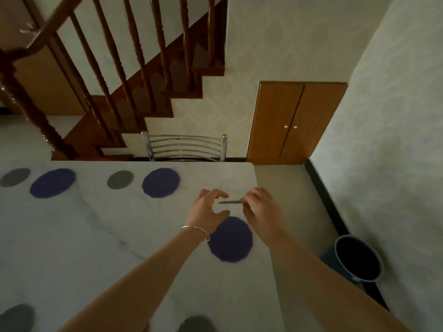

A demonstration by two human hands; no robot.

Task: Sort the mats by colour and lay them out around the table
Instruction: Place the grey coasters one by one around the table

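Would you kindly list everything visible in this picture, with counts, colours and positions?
Table: one, white marbled, fills the lower left.
Purple mats: three, round; two along the far edge, one near the right edge under the hands.
Grey mats: four lying flat, smaller, round; two at the far edge, two at the near edge.
Thin grey mat: one, seen edge-on, held above the table.
Chair: one, chrome, behind the table.
Cupboard: one, brown, two doors, against the wall.
Staircase: one, dark wood, upper left.
Bin: one, dark, on the floor at right.
Bracelet: one, silver, left wrist.
Left hand: open beside the held mat.
Right hand: pinching the held mat.
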